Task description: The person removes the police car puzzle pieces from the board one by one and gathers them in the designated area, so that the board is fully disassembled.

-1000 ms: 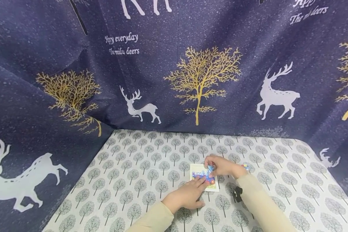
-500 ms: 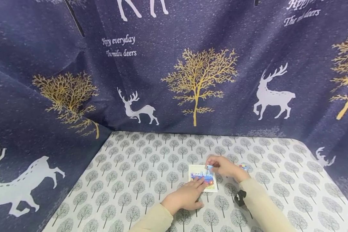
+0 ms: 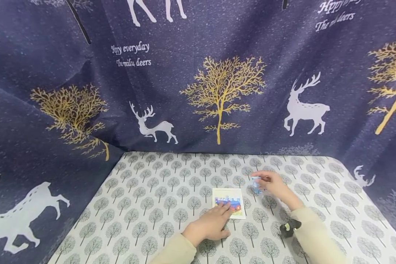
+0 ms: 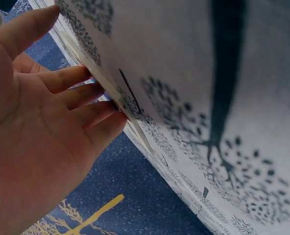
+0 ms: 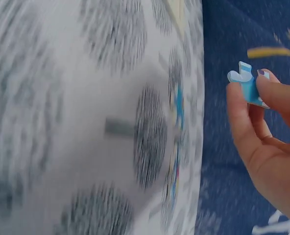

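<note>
A small jigsaw puzzle in a cream frame (image 3: 242, 212) lies on the table, with a blue cartoon vehicle with eyes on it. My left hand (image 3: 211, 223) rests on its lower part with fingers extended, covering some of the picture. In the left wrist view the fingertips meet the edge of the thin puzzle board (image 4: 103, 81). My right hand (image 3: 278, 189) is to the right of the frame, above the table. Between thumb and fingers it pinches a light blue puzzle piece (image 5: 250, 88) with a rounded knob.
Blue and multicoloured flat pieces (image 5: 179, 107) lie on the tree-patterned tablecloth (image 3: 165, 205), seen edge-on in the right wrist view. A dark blue deer-print curtain (image 3: 191, 91) hangs behind the table and along its left side.
My right hand has moved from the puzzle's top right corner out to the right, holding the blue piece. My left hand stays on the puzzle. The head view has shifted slightly.
</note>
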The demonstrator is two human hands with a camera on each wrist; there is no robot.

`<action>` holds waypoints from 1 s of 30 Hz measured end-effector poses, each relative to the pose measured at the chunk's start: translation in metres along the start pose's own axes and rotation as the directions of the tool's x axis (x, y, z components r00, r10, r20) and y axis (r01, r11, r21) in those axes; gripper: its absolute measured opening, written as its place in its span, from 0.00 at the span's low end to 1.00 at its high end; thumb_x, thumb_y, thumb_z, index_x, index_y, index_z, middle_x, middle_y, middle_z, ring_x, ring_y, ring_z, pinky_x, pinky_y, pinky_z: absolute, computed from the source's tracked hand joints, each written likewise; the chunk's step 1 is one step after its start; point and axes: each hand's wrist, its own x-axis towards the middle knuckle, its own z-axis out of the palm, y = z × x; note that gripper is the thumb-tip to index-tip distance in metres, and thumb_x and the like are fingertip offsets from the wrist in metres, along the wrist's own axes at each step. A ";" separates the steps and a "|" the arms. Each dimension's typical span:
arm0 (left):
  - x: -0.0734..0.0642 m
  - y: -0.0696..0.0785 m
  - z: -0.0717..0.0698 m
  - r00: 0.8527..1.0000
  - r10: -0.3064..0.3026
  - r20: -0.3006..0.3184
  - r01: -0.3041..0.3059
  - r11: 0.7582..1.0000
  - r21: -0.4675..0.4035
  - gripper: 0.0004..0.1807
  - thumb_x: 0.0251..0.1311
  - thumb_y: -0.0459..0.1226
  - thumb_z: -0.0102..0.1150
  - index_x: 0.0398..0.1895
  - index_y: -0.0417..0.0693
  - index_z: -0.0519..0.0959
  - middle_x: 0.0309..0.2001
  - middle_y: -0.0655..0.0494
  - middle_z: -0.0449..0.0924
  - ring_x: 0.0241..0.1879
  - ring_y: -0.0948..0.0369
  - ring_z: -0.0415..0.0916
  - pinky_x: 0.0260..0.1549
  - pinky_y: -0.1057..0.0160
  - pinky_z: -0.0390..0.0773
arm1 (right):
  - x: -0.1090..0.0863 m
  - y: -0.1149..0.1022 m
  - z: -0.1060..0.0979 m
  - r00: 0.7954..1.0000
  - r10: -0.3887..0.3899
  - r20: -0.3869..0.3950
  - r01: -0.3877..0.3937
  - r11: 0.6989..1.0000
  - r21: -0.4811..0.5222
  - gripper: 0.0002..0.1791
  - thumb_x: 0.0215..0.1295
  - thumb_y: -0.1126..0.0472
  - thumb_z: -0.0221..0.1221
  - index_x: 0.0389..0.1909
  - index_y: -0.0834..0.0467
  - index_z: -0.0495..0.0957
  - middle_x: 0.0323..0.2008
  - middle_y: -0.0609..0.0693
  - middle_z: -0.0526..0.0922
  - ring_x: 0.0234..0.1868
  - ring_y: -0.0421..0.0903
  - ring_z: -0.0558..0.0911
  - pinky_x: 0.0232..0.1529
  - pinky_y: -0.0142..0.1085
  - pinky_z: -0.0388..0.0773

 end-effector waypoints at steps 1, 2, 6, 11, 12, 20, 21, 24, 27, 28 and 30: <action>0.000 0.000 0.001 1.000 -0.004 0.000 0.004 1.000 0.001 0.41 0.62 0.52 0.57 0.75 0.50 0.54 0.76 0.52 0.48 0.74 0.52 0.48 0.69 0.57 0.56 | -0.003 0.003 -0.004 1.000 0.010 -0.020 -0.009 1.000 0.008 0.17 0.67 0.67 0.57 0.55 0.68 0.76 0.54 0.71 0.75 0.38 0.58 0.84 0.35 0.42 0.84; 0.000 0.000 0.001 1.000 -0.008 0.001 0.008 1.000 -0.001 0.41 0.62 0.52 0.57 0.75 0.50 0.55 0.76 0.52 0.48 0.74 0.52 0.47 0.69 0.56 0.56 | -0.006 0.006 -0.009 0.999 0.012 -0.037 -0.012 1.000 0.009 0.17 0.67 0.67 0.57 0.55 0.68 0.76 0.55 0.71 0.74 0.39 0.58 0.84 0.38 0.42 0.84; -0.002 0.000 0.001 1.000 -0.016 0.013 0.016 1.000 -0.009 0.41 0.63 0.52 0.57 0.75 0.49 0.55 0.76 0.52 0.48 0.74 0.53 0.46 0.70 0.57 0.55 | -0.019 0.017 -0.026 0.996 0.031 -0.088 -0.035 0.999 -0.037 0.18 0.66 0.68 0.57 0.56 0.69 0.75 0.56 0.71 0.74 0.42 0.55 0.84 0.39 0.38 0.84; -0.002 0.001 -0.001 1.000 -0.017 0.020 0.017 1.000 -0.004 0.40 0.63 0.52 0.57 0.75 0.48 0.55 0.76 0.53 0.48 0.74 0.53 0.46 0.70 0.58 0.54 | -0.033 0.029 -0.046 0.988 0.085 -0.130 -0.100 0.988 -0.118 0.18 0.64 0.68 0.59 0.53 0.72 0.74 0.47 0.70 0.79 0.38 0.53 0.85 0.36 0.35 0.84; -0.002 0.001 -0.002 1.000 -0.017 0.020 0.017 1.000 0.000 0.40 0.63 0.52 0.57 0.75 0.48 0.55 0.76 0.53 0.48 0.74 0.53 0.46 0.70 0.58 0.55 | -0.035 0.032 -0.050 0.986 0.097 -0.137 -0.116 0.983 -0.140 0.18 0.64 0.67 0.59 0.53 0.72 0.74 0.45 0.69 0.80 0.37 0.51 0.85 0.35 0.34 0.83; 0.000 0.000 -0.001 1.000 -0.009 0.010 0.009 1.000 0.002 0.41 0.63 0.52 0.57 0.75 0.49 0.55 0.76 0.53 0.48 0.74 0.53 0.47 0.69 0.58 0.56 | -0.043 0.051 -0.071 0.976 0.167 -0.144 -0.183 0.977 -0.108 0.20 0.59 0.68 0.63 0.48 0.77 0.74 0.36 0.61 0.81 0.33 0.42 0.82 0.35 0.32 0.83; 0.000 -0.001 -0.001 1.000 -0.007 0.008 0.007 1.000 0.004 0.41 0.63 0.52 0.57 0.75 0.49 0.55 0.76 0.53 0.48 0.74 0.53 0.47 0.69 0.58 0.56 | -0.043 0.052 -0.072 0.976 0.172 -0.134 -0.185 0.978 -0.097 0.20 0.59 0.68 0.63 0.48 0.77 0.74 0.36 0.61 0.82 0.33 0.41 0.82 0.35 0.32 0.83; 0.000 -0.001 -0.001 1.000 -0.008 0.009 0.008 1.000 0.004 0.40 0.63 0.52 0.57 0.74 0.48 0.56 0.76 0.53 0.48 0.74 0.53 0.47 0.70 0.58 0.56 | -0.042 0.056 -0.071 0.976 0.191 -0.108 -0.194 0.981 -0.019 0.20 0.59 0.71 0.62 0.48 0.80 0.72 0.35 0.62 0.81 0.31 0.42 0.83 0.36 0.34 0.84; 0.000 -0.001 -0.002 1.000 -0.009 0.013 0.009 1.000 0.004 0.40 0.63 0.51 0.57 0.75 0.49 0.55 0.76 0.53 0.48 0.74 0.53 0.47 0.70 0.59 0.56 | -0.041 0.057 -0.070 0.976 0.187 -0.108 -0.187 0.982 0.010 0.20 0.59 0.73 0.61 0.48 0.83 0.70 0.33 0.62 0.81 0.29 0.42 0.83 0.35 0.35 0.84; 0.000 -0.001 -0.002 1.000 -0.010 0.014 0.010 1.000 -0.002 0.40 0.63 0.51 0.57 0.75 0.49 0.55 0.76 0.53 0.49 0.74 0.53 0.47 0.69 0.58 0.56 | -0.041 0.057 -0.069 0.976 0.187 -0.108 -0.186 0.982 0.015 0.20 0.59 0.74 0.60 0.48 0.83 0.70 0.33 0.62 0.81 0.28 0.42 0.83 0.34 0.35 0.84; 0.000 0.000 -0.002 1.000 -0.008 0.014 0.008 1.000 -0.006 0.41 0.62 0.51 0.58 0.75 0.50 0.55 0.75 0.53 0.49 0.73 0.53 0.48 0.69 0.58 0.57 | -0.041 0.058 -0.068 0.975 0.188 -0.114 -0.189 0.982 0.008 0.19 0.58 0.75 0.60 0.47 0.84 0.70 0.31 0.63 0.82 0.27 0.42 0.83 0.33 0.35 0.84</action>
